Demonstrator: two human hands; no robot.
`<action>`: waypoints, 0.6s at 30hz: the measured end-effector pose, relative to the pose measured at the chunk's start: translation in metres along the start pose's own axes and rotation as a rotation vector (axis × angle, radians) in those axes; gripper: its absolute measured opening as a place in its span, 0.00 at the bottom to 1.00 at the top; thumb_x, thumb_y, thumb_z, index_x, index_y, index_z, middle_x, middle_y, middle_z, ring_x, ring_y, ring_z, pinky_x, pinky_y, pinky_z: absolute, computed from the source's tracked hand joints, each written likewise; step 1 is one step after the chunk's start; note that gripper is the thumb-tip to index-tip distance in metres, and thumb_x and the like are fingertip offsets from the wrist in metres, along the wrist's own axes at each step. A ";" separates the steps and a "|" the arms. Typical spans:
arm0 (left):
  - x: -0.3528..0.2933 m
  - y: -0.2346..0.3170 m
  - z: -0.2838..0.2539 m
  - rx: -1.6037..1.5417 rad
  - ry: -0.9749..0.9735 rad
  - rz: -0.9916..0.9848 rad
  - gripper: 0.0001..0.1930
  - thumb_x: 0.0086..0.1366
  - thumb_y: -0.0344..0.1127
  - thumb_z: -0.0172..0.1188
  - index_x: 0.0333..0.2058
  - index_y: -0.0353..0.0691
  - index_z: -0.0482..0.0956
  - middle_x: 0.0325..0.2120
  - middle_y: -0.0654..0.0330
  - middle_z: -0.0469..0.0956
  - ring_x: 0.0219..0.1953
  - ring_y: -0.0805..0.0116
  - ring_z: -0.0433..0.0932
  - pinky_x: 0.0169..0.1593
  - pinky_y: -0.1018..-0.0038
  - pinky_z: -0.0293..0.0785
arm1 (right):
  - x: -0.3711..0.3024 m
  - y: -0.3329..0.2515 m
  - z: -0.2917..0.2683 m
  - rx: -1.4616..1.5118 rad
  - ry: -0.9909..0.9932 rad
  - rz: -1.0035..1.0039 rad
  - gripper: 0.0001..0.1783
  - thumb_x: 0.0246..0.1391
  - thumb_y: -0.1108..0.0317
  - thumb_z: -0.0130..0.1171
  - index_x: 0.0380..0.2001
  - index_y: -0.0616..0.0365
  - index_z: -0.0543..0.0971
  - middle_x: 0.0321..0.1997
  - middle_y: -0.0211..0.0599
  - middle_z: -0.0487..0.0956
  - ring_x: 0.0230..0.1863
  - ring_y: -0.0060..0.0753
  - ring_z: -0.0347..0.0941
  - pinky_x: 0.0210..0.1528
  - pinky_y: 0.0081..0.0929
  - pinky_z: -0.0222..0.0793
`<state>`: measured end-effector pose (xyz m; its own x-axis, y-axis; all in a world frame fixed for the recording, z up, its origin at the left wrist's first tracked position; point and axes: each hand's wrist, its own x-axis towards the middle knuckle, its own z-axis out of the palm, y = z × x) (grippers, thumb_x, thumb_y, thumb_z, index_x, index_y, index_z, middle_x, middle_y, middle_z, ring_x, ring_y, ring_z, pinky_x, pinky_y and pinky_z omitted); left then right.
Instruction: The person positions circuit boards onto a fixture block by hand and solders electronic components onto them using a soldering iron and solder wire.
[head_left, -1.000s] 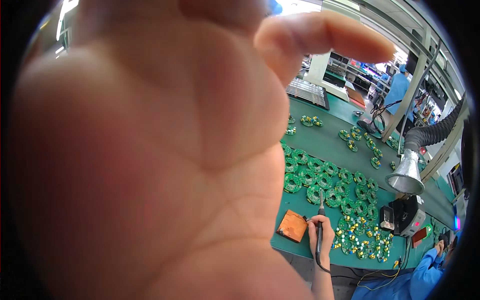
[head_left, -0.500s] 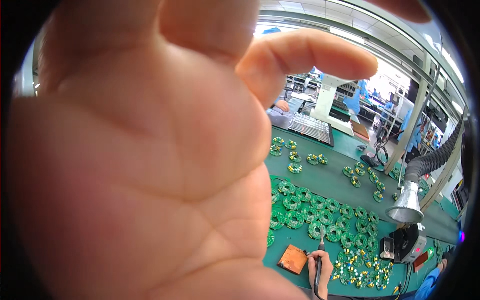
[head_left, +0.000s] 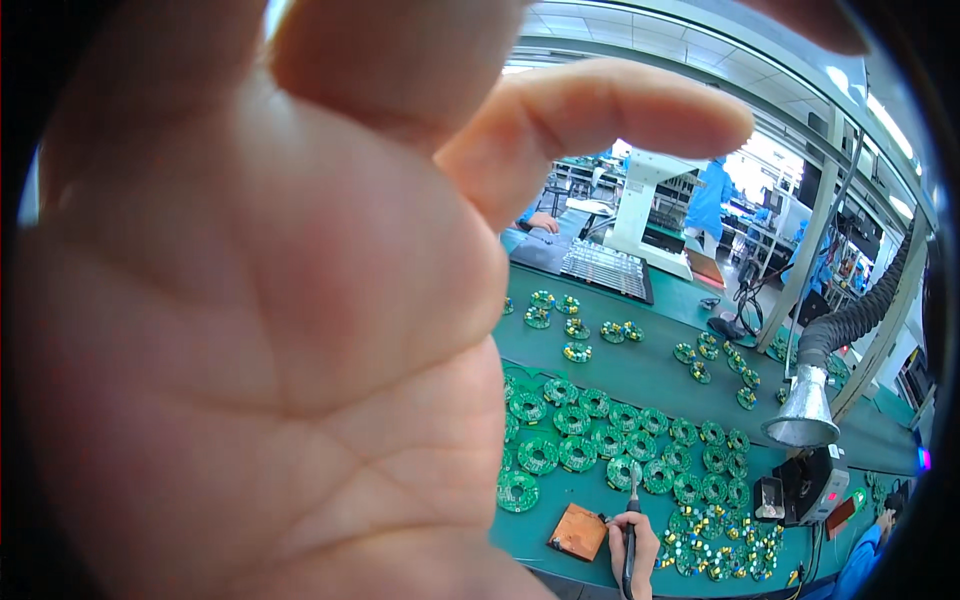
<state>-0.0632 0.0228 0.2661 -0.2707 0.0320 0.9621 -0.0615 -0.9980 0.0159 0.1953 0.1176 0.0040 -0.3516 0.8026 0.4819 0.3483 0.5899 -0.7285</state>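
My left hand (head_left: 260, 360) is raised very close to the camera, palm showing, and covers the left half of the head view. One finger stretches to the right with a gap beneath it, and I see nothing held in the palm. At the lower edge, my right hand (head_left: 642, 548) grips a soldering iron (head_left: 630, 545), its tip pointing up at the ring-shaped green circuit boards (head_left: 578, 453); whether the tip touches one I cannot tell. Beside this hand lies a square orange-brown pad (head_left: 577, 531) with something small and dark at its edge.
Boards with yellow and white components (head_left: 722, 540) crowd the green bench at right. A fume extractor nozzle (head_left: 803, 410) hangs above, near a dark soldering station (head_left: 820, 485). More boards (head_left: 577, 352) sit on a strip behind. A co-worker's blue sleeve (head_left: 862, 565) shows at right.
My left hand covers slightly less of the bench, its palm edge now farther left. The view has shifted a little. My right hand still holds the soldering iron by the boards.
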 end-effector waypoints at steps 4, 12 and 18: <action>-0.010 0.011 0.001 0.003 0.036 0.010 0.19 0.55 0.40 0.59 0.41 0.37 0.66 0.40 0.52 0.71 0.44 0.56 0.71 0.47 0.62 0.65 | -0.002 0.000 -0.001 0.039 0.020 -0.006 0.07 0.48 0.78 0.59 0.32 0.58 0.74 0.23 0.29 0.75 0.20 0.18 0.66 0.24 0.16 0.63; -0.033 0.027 0.008 0.035 0.083 -0.012 0.15 0.56 0.40 0.58 0.37 0.38 0.68 0.37 0.53 0.72 0.42 0.56 0.72 0.45 0.63 0.66 | -0.003 0.000 -0.003 0.046 0.038 -0.014 0.07 0.48 0.79 0.58 0.32 0.58 0.74 0.24 0.34 0.76 0.23 0.27 0.71 0.27 0.23 0.67; -0.038 0.043 0.013 0.059 0.085 -0.013 0.13 0.56 0.40 0.57 0.35 0.39 0.69 0.35 0.53 0.73 0.41 0.56 0.73 0.43 0.63 0.66 | -0.005 0.021 0.001 0.031 0.052 -0.036 0.06 0.48 0.79 0.58 0.31 0.59 0.74 0.24 0.33 0.75 0.23 0.26 0.71 0.27 0.21 0.66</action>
<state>-0.0433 -0.0217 0.2333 -0.3511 0.0470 0.9352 -0.0091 -0.9989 0.0468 0.2041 0.1257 -0.0143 -0.3174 0.7850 0.5321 0.3090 0.6161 -0.7245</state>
